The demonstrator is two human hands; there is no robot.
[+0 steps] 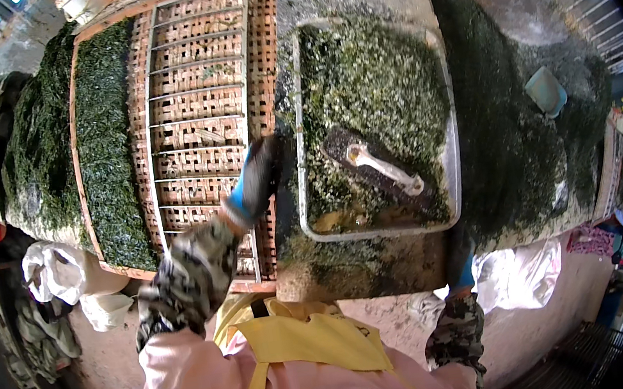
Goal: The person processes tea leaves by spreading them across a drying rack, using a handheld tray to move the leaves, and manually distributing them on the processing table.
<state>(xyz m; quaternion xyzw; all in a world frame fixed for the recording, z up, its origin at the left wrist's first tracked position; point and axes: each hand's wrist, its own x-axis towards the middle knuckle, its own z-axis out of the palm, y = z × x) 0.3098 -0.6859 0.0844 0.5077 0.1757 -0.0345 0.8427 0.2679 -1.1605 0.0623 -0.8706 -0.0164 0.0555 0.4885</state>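
A clear rectangular tub (303, 188) holds chopped, wet green seaweed-like material (372, 60). On that material lies a float with a dark rectangular plate and a pale handle (383, 167). My left hand (260, 176), in a dark glove with a blue cuff, is between the tub's left wall and a ladder-like metal frame (192, 93). Its fingers are too dark and blurred to read. My right hand (456, 250), in a similar glove, is at the tub's near right corner, mostly in shadow. The frame rests on a woven slatted mat (271, 66).
A green strip (108, 142) covers the mat's left part. Dark green heaps (45, 143) stand far left, and another heap (498, 115) lies right of the tub with a light blue scoop-like container (547, 92) on it. White sacks (73, 269) stand below the table's left side.
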